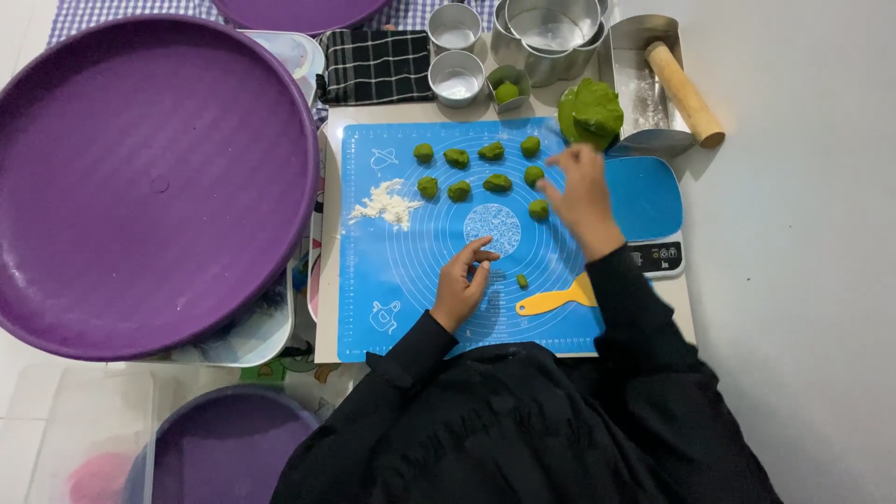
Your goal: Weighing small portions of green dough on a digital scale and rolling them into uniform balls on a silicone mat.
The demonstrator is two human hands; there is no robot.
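Note:
On a blue baking mat [373,271] lie several small green dough pieces [458,160] in two rows. My right hand [581,196] hovers over the mat's right side, fingers spread, just right of the dough piece [539,209] at the row's end; it looks empty. My left hand [464,280] rests low on the mat with fingers loosely curled and apart, holding nothing. A tiny green scrap [523,280] lies beside a yellow scraper [555,300]. A large green dough lump [591,112] sits at the mat's far right corner.
A little pile of flour [385,203] lies on the mat's left. A blue kitchen scale [649,201] stands right of the mat. Metal cups [456,77], a metal tray with a wooden rolling pin [684,92] and a checked cloth [376,63] line the back. Large purple trays [149,177] fill the left.

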